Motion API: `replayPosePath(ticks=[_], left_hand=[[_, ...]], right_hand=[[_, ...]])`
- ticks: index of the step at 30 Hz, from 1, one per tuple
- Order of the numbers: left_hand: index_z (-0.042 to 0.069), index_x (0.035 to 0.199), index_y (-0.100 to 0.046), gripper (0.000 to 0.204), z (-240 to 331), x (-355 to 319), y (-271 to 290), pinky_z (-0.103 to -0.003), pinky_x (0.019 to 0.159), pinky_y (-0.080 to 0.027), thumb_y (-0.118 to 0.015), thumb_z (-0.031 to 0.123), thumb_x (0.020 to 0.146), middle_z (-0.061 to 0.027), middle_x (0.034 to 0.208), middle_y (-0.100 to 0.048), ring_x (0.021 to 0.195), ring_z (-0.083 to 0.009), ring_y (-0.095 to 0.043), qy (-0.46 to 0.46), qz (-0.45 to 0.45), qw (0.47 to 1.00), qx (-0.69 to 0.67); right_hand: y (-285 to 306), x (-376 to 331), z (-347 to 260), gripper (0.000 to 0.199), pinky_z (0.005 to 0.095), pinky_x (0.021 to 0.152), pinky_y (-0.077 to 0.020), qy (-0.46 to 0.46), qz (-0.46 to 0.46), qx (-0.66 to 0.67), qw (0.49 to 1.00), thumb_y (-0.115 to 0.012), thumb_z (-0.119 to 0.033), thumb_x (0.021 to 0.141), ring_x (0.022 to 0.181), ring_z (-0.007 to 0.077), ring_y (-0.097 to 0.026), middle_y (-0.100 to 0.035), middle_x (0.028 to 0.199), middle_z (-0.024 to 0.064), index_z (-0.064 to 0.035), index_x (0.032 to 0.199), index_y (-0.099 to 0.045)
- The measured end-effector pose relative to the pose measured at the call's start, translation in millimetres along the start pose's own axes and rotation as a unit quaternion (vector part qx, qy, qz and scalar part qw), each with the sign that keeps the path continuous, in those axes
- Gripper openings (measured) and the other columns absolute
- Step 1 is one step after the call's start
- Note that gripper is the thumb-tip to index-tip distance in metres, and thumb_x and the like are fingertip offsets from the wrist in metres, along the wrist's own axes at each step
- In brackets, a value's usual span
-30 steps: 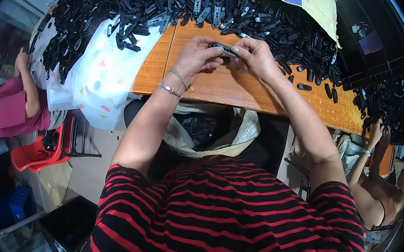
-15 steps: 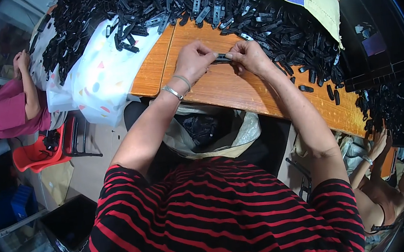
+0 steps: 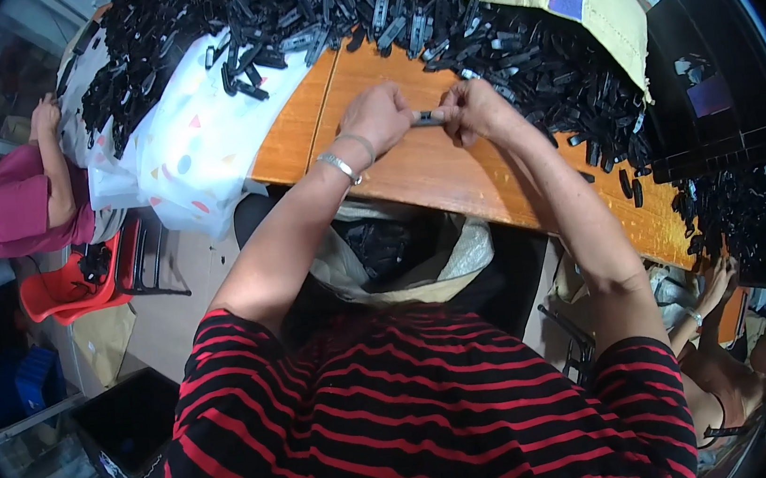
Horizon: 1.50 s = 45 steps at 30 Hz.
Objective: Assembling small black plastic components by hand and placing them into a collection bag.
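Over the wooden table, both hands grip the two ends of one small, long black plastic part [image 3: 429, 118]. My left hand [image 3: 375, 121] has its fingers curled around the left end, with a bracelet at the wrist. On the right end, my right hand [image 3: 479, 113] pinches with thumb and fingers. Fingertips cover both ends of the part, so its exact kind is hidden. Just beyond my hands lies a large heap of similar black plastic parts [image 3: 387, 21], spreading to the right along the table.
A pale sack [image 3: 604, 25] lies on the heap at the far right, near a black crate [image 3: 712, 60]. White patterned plastic sheeting [image 3: 192, 138] drapes over the table's left side. Below the table edge sits an open sack [image 3: 470, 253]. Two co-workers sit at left and lower right.
My left hand has turned slightly, its fingers closing further over the part's end. The part and my right hand have shifted slightly down and to the right.
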<state>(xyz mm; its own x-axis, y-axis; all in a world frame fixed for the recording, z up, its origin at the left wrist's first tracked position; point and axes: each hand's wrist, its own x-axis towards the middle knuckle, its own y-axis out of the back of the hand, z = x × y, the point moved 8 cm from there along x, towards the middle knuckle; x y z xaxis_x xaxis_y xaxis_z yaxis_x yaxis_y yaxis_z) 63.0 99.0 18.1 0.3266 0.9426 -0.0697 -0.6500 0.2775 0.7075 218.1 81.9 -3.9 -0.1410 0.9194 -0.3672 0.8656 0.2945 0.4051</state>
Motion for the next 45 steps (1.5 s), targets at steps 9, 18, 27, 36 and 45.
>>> replayPosePath(ticks=[9, 18, 27, 36, 45], left_hand=[[0.002, 0.087, -0.064, 0.020, -9.0, 25.6, 27.7, -0.031, 0.069, -0.050, -0.071, 0.020, 0.079, -0.0105, 0.081, -0.064, 0.071, -0.0181, -0.062, -0.086, 0.015, 0.991, -0.098], [0.006, 0.094, -0.062, 0.026, 4.4, 75.3, 39.3, -0.040, 0.072, -0.050, -0.073, 0.019, 0.075, -0.0137, 0.091, -0.064, 0.082, -0.0321, -0.062, -0.081, 0.254, 0.962, 0.063], [0.000, 0.090, -0.063, 0.024, -36.3, 56.4, 33.1, -0.023, 0.058, -0.047, -0.074, 0.018, 0.079, -0.0036, 0.082, -0.065, 0.069, -0.0113, -0.058, -0.018, 0.148, 0.967, -0.207], [0.007, 0.100, -0.065, 0.017, 2.6, 5.7, -7.9, -0.016, 0.054, -0.039, -0.060, 0.020, 0.091, 0.0041, 0.081, -0.061, 0.064, -0.0041, -0.050, 0.036, -0.111, 0.875, -0.471], [0.000, 0.098, -0.063, 0.019, 1.1, 11.1, 14.4, -0.021, 0.053, -0.046, -0.068, 0.012, 0.084, -0.0020, 0.071, -0.061, 0.061, -0.0071, -0.056, 0.014, -0.088, 0.912, -0.399]], right_hand=[[12.6, -32.2, -60.9, 0.023, 0.0338, 0.054, -0.0479, 0.209, 0.161, -0.285, 0.921, -0.071, -0.022, 0.081, 0.058, 0.0258, -0.061, -0.062, 0.067, 0.0121, -0.0020, 0.076, -0.060], [12.1, 4.9, -70.2, 0.014, 0.0395, 0.062, -0.0538, 0.228, 0.258, -0.481, 0.806, -0.060, -0.009, 0.076, 0.072, 0.0335, -0.065, -0.059, 0.089, 0.0184, -0.0029, 0.089, -0.061], [-23.0, -16.1, -57.9, 0.025, 0.0425, 0.063, -0.0487, 0.231, 0.204, -0.347, 0.886, -0.075, -0.021, 0.070, 0.072, 0.0354, -0.061, -0.060, 0.083, 0.0155, -0.0053, 0.079, -0.058], [-14.4, -26.1, -52.5, 0.022, 0.0219, 0.048, -0.0457, 0.103, 0.122, 0.313, 0.936, -0.056, -0.017, 0.094, 0.053, 0.0099, -0.057, -0.063, 0.076, 0.0043, -0.0013, 0.110, -0.058], [0.2, -19.2, -28.3, 0.018, 0.0211, 0.041, -0.0412, 0.042, 0.109, 0.161, 0.980, -0.065, -0.017, 0.088, 0.045, 0.0072, -0.052, -0.060, 0.061, 0.0024, -0.0009, 0.081, -0.062]])
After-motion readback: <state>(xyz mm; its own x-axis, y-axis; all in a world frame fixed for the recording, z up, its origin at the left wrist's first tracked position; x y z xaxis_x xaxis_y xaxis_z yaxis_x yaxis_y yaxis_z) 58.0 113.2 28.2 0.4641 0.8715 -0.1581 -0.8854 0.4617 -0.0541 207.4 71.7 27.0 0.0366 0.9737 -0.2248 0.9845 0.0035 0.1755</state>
